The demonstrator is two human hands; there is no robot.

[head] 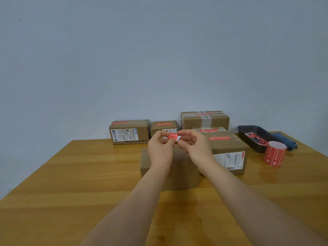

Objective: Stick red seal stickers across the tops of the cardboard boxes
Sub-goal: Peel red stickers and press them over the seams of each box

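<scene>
Both hands are raised above a plain cardboard box (182, 167) at the table's middle. My left hand (160, 145) pinches the red seal sticker (173, 136), and my right hand (193, 144) pinches its white backing end (178, 138). Right of that box stands a larger box (229, 148) with a red sticker (220, 138) on top. Along the wall are several more boxes, among them a left box (129, 132), a small middle box (164, 127) and a tall taped box (205, 119), each with a red sticker on top. A roll of red stickers (274, 153) stands on the right.
A dark tray (248, 132) at the back right holds red and white paper scraps. A blue cloth (285, 139) lies beside it. The wooden table (79, 174) stretches left and toward me; a pale wall rises just behind the boxes.
</scene>
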